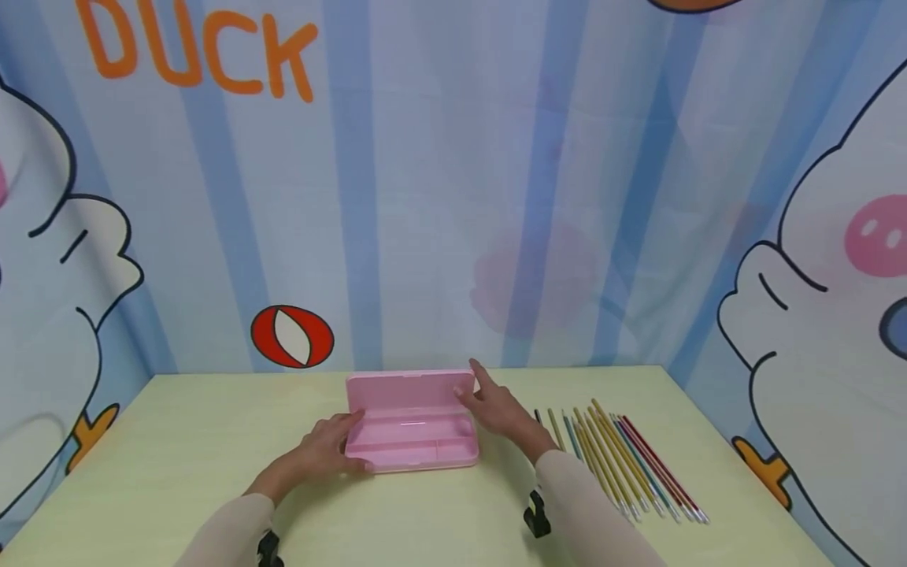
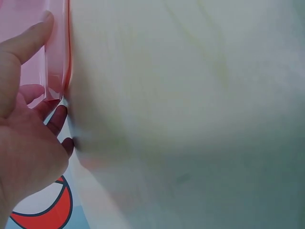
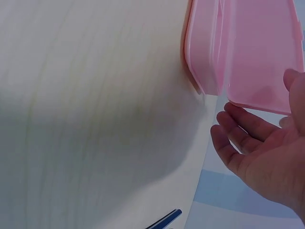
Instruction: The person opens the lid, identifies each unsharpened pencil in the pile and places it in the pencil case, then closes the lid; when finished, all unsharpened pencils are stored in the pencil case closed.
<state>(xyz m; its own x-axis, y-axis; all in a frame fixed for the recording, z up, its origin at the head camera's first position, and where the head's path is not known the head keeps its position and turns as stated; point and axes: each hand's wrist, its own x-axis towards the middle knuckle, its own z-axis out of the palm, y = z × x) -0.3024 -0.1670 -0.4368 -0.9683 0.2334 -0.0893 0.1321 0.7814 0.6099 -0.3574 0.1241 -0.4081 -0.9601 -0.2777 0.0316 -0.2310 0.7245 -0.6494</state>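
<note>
A pink plastic pencil case [image 1: 407, 457] lies at the middle of the table, its lid [image 1: 407, 391] raised at the back. Inside are divided compartments with nothing in them. My left hand [image 1: 322, 449] grips the left end of the base, thumb over the front side and fingers around the end wall, as the left wrist view shows. At the lid's right edge, my right hand [image 1: 499, 405] has its thumb against the inner face and its index finger behind the upper corner. In the right wrist view, the other fingers curve beside the lid's [image 3: 262, 57] lower corner.
Several pencils [image 1: 616, 457], yellow, blue, red and dark, lie side by side on the table [image 1: 212, 441] to the right, partly behind the right sleeve. A striped blue cloth [image 1: 439, 197] with printed ducks hangs right behind the table's back edge and at both sides.
</note>
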